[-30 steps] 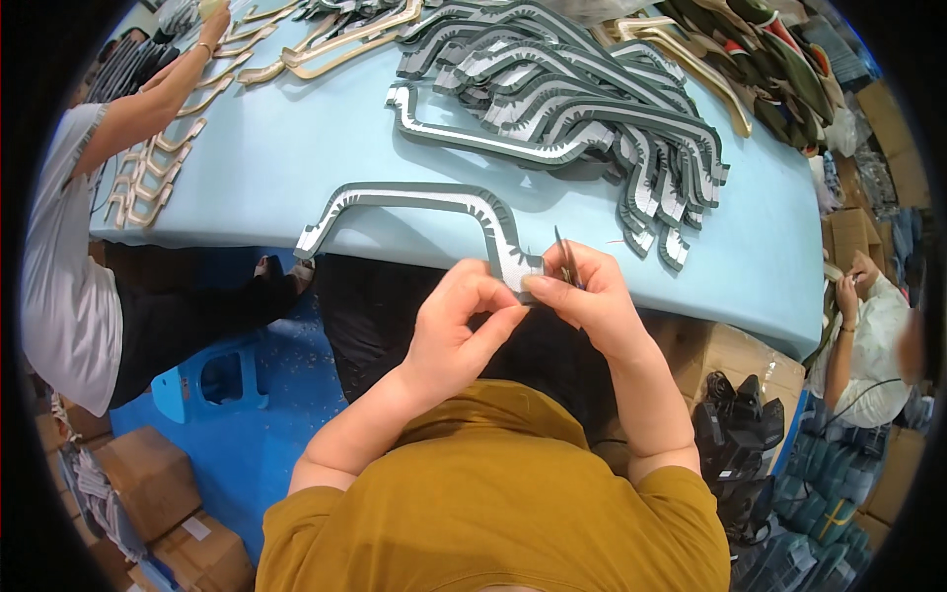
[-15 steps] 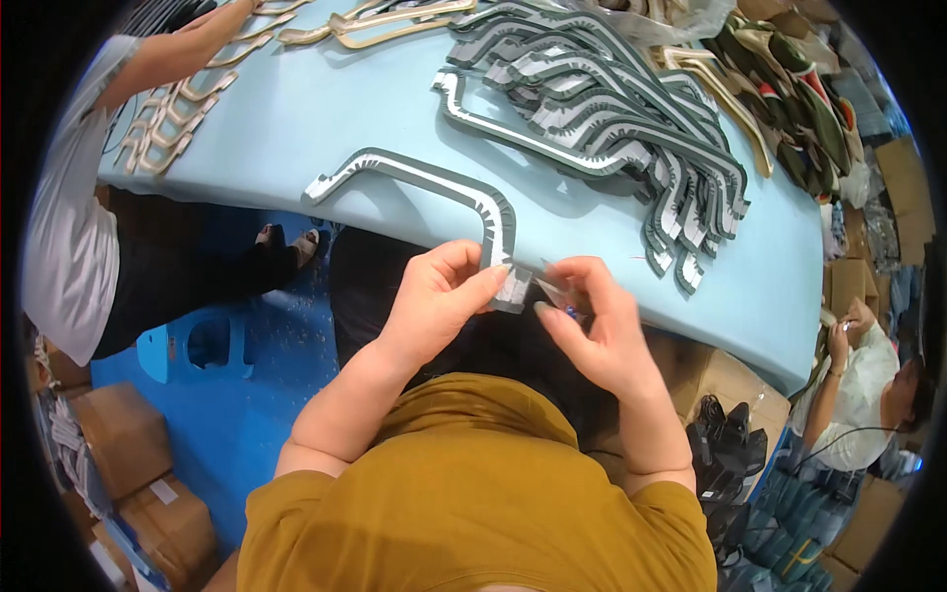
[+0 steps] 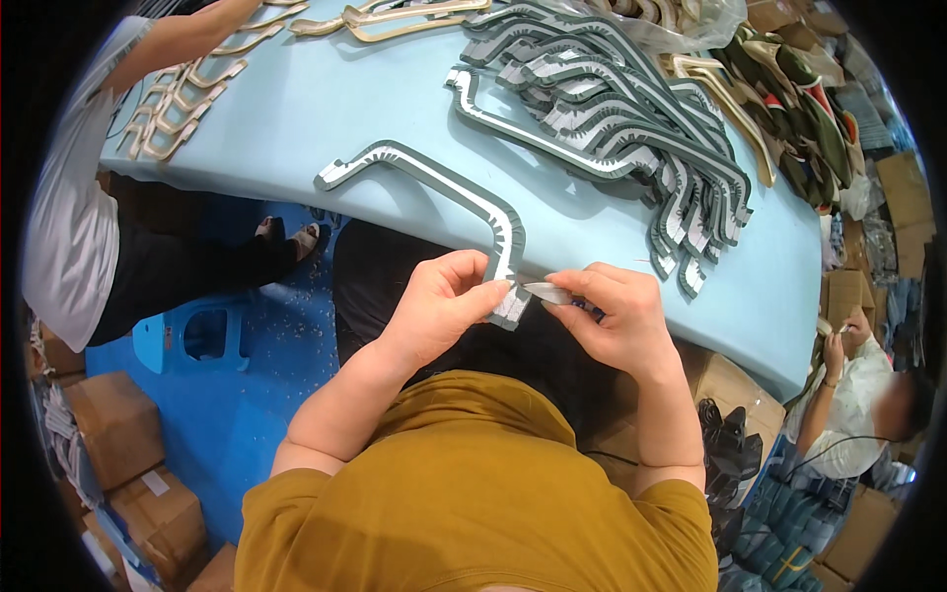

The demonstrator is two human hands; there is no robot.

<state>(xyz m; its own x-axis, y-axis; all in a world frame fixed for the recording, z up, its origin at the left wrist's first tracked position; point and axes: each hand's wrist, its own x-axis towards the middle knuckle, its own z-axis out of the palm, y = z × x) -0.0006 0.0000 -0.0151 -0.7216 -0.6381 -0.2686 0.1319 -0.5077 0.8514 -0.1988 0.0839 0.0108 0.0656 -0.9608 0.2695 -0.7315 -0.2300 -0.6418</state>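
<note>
My left hand (image 3: 439, 308) pinches the near end of a bent, dark grey-green strip (image 3: 444, 178) between thumb and fingers. A white band with small cuts along its edge runs down the strip's middle. The strip's far end rests on the table, and its near end hangs over the front edge. My right hand (image 3: 619, 314) is closed around small metal thread snips (image 3: 547, 292). Their pointed tip is at the strip's near end, beside my left thumb. The handle part is mostly hidden in my fingers.
The light blue table (image 3: 395, 89) bears a pile of similar strips (image 3: 612, 109) at back right. Beige frames (image 3: 419, 22) and fabric pieces (image 3: 789, 99) lie farther off. Another person (image 3: 89, 197) stands at left, near a blue stool (image 3: 192, 335). Cardboard boxes (image 3: 116, 429) stand at lower left.
The strip's near end and my left hand have shifted slightly right and nearer. My right hand has turned, bringing the snips' tip against the strip's edge.
</note>
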